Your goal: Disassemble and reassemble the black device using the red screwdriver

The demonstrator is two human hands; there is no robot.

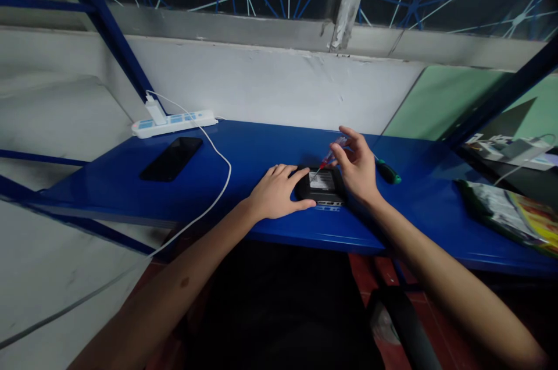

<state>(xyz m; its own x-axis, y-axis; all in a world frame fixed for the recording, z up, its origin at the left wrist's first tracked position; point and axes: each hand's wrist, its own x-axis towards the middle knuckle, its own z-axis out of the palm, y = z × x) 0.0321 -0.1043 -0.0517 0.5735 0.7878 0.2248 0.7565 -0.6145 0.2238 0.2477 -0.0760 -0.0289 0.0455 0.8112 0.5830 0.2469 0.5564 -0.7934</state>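
Observation:
A small black electronic box (pixel 333 188) lies on the blue tabletop, a pale label on its upper face and ports along its near side. My left hand (pixel 279 189) grips its left end, thumb at the near edge and forefinger at the far edge. In my right hand (pixel 358 165) is a screwdriver (pixel 330 155) with a clear and red handle, pinched between thumb and fingers. Its shaft slants down to the left, with the tip at the label; whether it touches a screw cannot be made out.
A second screwdriver with a green and black handle (pixel 387 172) lies right of my right hand. At left are a black phone (pixel 171 159), a white power strip (pixel 176 123) with a plugged charger, and a white cable (pixel 229 169). A shiny packet (pixel 508 213) lies at far right.

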